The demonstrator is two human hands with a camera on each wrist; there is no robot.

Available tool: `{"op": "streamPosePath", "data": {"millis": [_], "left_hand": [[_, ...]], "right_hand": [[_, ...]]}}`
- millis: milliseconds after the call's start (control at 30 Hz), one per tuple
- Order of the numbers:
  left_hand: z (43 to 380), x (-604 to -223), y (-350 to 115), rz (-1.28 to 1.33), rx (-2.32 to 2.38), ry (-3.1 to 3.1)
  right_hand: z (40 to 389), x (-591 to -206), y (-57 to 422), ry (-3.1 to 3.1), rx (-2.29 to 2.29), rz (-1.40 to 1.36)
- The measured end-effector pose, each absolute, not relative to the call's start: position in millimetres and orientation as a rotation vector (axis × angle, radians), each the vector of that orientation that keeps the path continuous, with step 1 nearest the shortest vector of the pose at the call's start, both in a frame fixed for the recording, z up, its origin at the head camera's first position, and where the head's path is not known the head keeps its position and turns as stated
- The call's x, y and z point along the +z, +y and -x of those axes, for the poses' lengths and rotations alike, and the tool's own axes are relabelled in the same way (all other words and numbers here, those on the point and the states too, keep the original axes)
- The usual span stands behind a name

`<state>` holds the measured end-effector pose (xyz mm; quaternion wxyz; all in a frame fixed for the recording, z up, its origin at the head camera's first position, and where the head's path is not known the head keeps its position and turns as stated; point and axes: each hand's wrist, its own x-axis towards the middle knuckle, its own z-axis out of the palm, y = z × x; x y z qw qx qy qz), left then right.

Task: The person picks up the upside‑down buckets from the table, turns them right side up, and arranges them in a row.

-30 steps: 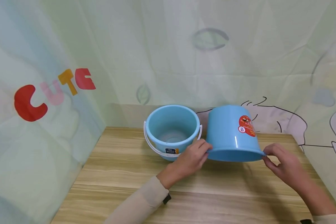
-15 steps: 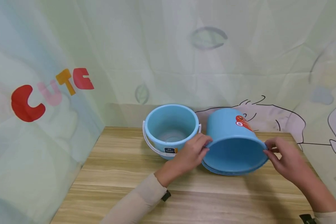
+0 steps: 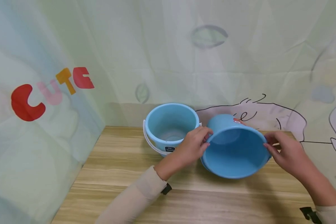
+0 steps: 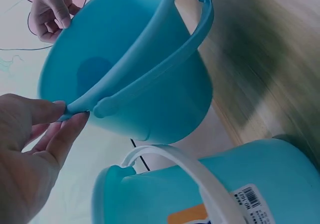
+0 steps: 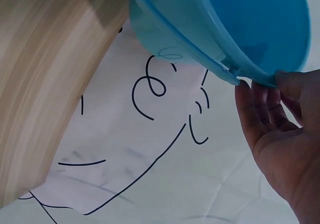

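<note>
A blue plastic bucket (image 3: 232, 155) is tilted with its mouth toward me, over the right part of the table. My left hand (image 3: 194, 143) pinches its rim at the left, thumb and fingers on either side of the edge. At the opposite side my right hand (image 3: 284, 152) pinches the same rim. A blue handle (image 4: 192, 43) hangs below the rim in the left wrist view. Left of it a second blue bucket (image 3: 172, 123) stands upright, with a white handle (image 3: 148, 140) and a dark label. My left hand overlaps part of that bucket in the head view.
Both buckets are over a wood-grain table (image 3: 123, 161). Behind it hangs a pale printed cloth (image 3: 168, 56) with cartoon drawings, close to the table's far edge. More cloth (image 3: 30, 149) with coloured letters hangs along the left side.
The held bucket has turned from mouth-down to tilted, its mouth now facing me and its base lower at the back. Both hands keep their hold on the rim; the other bucket stays put.
</note>
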<state>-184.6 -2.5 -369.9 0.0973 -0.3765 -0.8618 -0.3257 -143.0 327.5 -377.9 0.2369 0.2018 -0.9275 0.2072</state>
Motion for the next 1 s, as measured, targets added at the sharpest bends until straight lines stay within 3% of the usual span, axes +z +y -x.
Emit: {"op": "streamPosePath", "data": {"millis": [1000], "left_hand": [[228,-334,13,0.811,-1.238,-2.794]], "right_hand": [[192,-341,326,-2.949,0.703,-0.404]]}}
